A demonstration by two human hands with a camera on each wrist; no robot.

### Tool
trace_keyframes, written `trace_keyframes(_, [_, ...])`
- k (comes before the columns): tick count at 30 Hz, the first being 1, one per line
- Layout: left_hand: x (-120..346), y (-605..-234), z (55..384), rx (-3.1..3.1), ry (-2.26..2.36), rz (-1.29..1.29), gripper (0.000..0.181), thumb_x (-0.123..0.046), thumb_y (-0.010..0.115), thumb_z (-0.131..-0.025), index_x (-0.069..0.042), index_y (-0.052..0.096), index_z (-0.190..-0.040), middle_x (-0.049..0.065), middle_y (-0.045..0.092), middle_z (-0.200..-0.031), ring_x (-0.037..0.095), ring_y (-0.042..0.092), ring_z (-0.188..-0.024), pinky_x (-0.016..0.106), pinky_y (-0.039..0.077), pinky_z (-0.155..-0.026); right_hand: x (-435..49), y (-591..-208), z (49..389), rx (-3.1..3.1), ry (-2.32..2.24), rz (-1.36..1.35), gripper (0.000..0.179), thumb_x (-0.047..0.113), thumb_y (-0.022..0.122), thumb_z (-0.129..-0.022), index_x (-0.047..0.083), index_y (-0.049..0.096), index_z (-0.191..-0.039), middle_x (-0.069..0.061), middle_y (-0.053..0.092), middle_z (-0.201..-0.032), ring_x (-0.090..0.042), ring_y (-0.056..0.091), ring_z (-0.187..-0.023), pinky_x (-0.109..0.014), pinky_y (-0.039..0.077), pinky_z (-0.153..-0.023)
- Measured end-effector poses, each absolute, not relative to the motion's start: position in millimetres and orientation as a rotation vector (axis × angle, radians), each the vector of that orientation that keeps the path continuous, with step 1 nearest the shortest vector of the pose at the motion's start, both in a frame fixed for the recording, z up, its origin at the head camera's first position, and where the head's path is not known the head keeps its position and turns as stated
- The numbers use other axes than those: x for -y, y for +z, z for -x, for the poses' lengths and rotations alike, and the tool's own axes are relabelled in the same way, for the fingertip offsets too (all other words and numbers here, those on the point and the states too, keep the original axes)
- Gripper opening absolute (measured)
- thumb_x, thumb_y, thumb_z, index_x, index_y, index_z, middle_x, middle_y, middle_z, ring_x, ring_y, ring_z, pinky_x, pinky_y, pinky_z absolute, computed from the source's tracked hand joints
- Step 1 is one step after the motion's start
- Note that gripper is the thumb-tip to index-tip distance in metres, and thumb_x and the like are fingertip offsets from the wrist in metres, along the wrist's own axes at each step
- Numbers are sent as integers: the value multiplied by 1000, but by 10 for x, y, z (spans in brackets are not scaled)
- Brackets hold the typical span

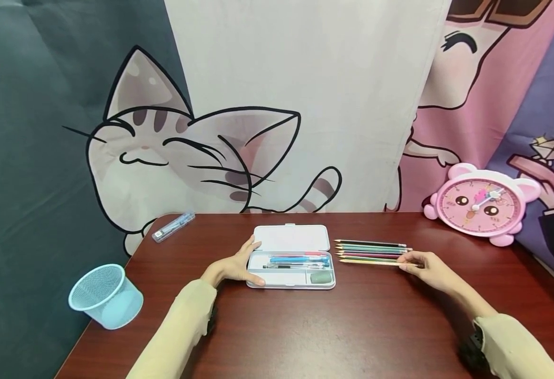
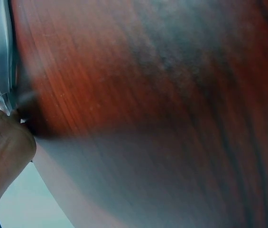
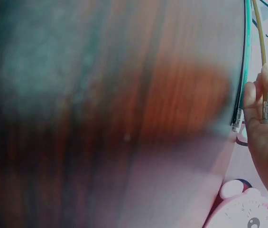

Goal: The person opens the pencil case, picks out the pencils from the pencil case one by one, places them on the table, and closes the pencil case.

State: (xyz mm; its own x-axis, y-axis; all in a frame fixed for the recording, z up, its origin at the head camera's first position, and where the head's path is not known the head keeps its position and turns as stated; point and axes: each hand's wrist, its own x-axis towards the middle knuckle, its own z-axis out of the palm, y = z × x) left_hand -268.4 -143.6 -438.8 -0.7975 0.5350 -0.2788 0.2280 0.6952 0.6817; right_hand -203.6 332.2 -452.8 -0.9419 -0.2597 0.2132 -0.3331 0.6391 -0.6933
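Observation:
An open white pencil case lies on the table with its lid folded back. Inside are several pens and a grey-green eraser. My left hand holds the case by its left side, thumb at the front corner and fingers by the hinge. To the right of the case, several coloured pencils lie in a row, tips leftward. My right hand pinches the nearest one, a yellow pencil, near its metal-banded end. A green pencil runs beside it in the right wrist view.
A light blue mesh pen holder stands at the table's left edge. Behind it, toward the back left corner, lies a clear narrow box. A pink clock with ears stands at the back right. A printed curtain hangs behind the table.

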Motion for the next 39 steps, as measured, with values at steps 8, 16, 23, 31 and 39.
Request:
trace_keyframes(8, [1440, -4389, 2681, -2446, 910, -613, 110, -38, 81, -65, -6, 14, -146, 14, -8, -154, 32, -1, -141, 51, 14, -112, -3290, -4577, 2065, 2679, 893, -580, 9, 1, 71, -74, 7, 66, -77, 5, 62, -68, 8, 50, -64, -14, 41, -59])
trace_keyframes(16, [1432, -4390, 2674, -2456, 884, -609, 109, -39, 80, -66, -8, 14, -146, 13, -8, -154, 31, 0, -142, 50, 14, -112, -3265, -4598, 2098, 2527, 773, -722, 21, -10, 74, -63, 7, 63, -70, 1, 57, -66, 4, 48, -63, -11, 39, -58])
trace_keyframes(23, [1451, -4382, 2677, -2457, 887, -598, 110, -40, 81, -65, -9, 14, -146, 13, -8, -154, 31, 1, -142, 51, 15, -111, -3182, -4313, 2164, 2710, 846, -487, 8, 3, 71, -74, 4, 67, -81, -3, 65, -73, 7, 48, -64, -20, 42, -57])
trace_keyframes(31, [1482, -4411, 2703, -2456, 913, -607, 110, -40, 81, -65, -9, 14, -146, 13, -8, -154, 32, 0, -141, 51, 13, -112, -2699, -4125, 2406, 2814, 1423, -331, 33, 14, 61, -87, -11, 60, -109, -25, 65, -100, 0, 60, -76, -24, 52, -71])
trace_keyframes(39, [1473, -4410, 2646, -2435, 947, -647, 114, -49, 78, -64, -10, 9, -147, 12, -8, -154, 31, -2, -142, 52, 11, -112, -1929, -4230, 2587, 2906, 1721, -23, 50, 15, 64, -85, -14, 48, -122, -28, 59, -111, -15, 65, -84, -32, 53, -78])
